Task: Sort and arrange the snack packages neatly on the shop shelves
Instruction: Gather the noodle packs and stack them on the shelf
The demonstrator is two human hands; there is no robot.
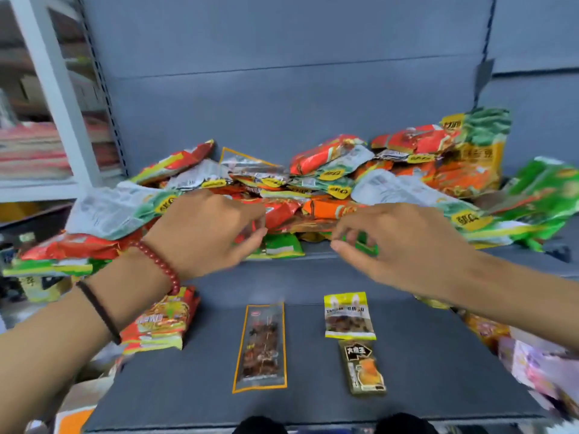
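Note:
A jumbled heap of red, orange and green snack packages point(313, 183) covers the upper grey shelf. My left hand point(206, 230) reaches into the front of the heap, fingers bent around the edge of a red and clear pack point(275, 211). My right hand point(394, 239) is at the heap's front edge, thumb and fingers pinching a small green pack point(360, 239). On the lower shelf point(194, 386) lie a long orange-edged clear pack point(260, 346), a yellow pack point(347, 314) and a small dark pack point(363, 368). A short stack of red packs point(163, 324) sits at the lower left.
A white rack point(53, 104) with blurred goods stands to the left. More packages point(532, 364) lie at the lower shelf's right end. The grey back panel point(282, 73) rises behind the heap. Dark shoe tips point(263, 426) show at the bottom edge.

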